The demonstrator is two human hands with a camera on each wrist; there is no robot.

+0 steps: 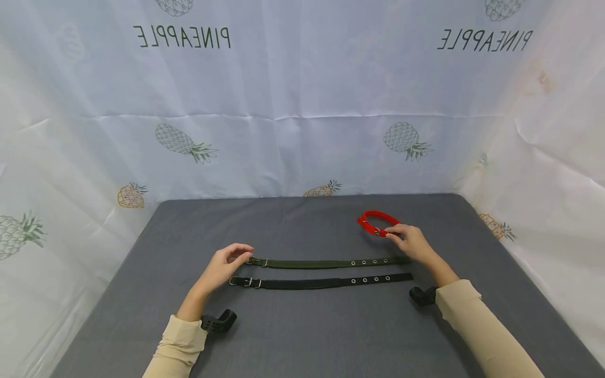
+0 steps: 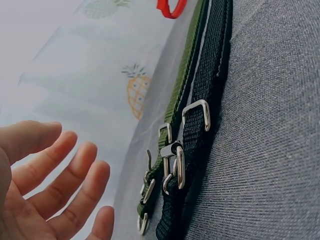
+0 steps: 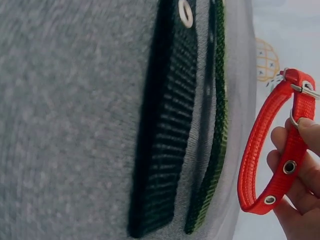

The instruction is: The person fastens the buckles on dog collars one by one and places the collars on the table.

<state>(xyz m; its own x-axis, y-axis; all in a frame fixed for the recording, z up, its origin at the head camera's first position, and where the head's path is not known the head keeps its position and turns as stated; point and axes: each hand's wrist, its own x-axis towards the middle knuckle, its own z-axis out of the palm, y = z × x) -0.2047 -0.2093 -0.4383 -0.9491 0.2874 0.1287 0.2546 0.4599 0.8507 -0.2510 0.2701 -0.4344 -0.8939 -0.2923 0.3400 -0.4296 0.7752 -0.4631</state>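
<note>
A red collar [image 1: 370, 228], buckled into a loop, is pinched between the thumb and fingers of my right hand [image 1: 415, 245] at the right. In the right wrist view, the red collar [image 3: 248, 165] shows metal eyelets and a buckle, raised off the table. My left hand [image 1: 221, 269] is by the buckle end of a green collar [image 1: 307, 264] laid out straight. The left wrist view shows my left hand [image 2: 60, 195] with loosely bent fingers, apart from the collars and holding nothing. A black collar [image 1: 302, 284] lies parallel, on the near side of the green one.
A grey cloth-covered table [image 1: 302, 336] bears both straight collars, buckles left and eyelets right. White curtains [image 1: 302, 79] with pineapple prints stand behind and at both sides. Black wrist cameras [image 1: 221, 321] are strapped to both wrists.
</note>
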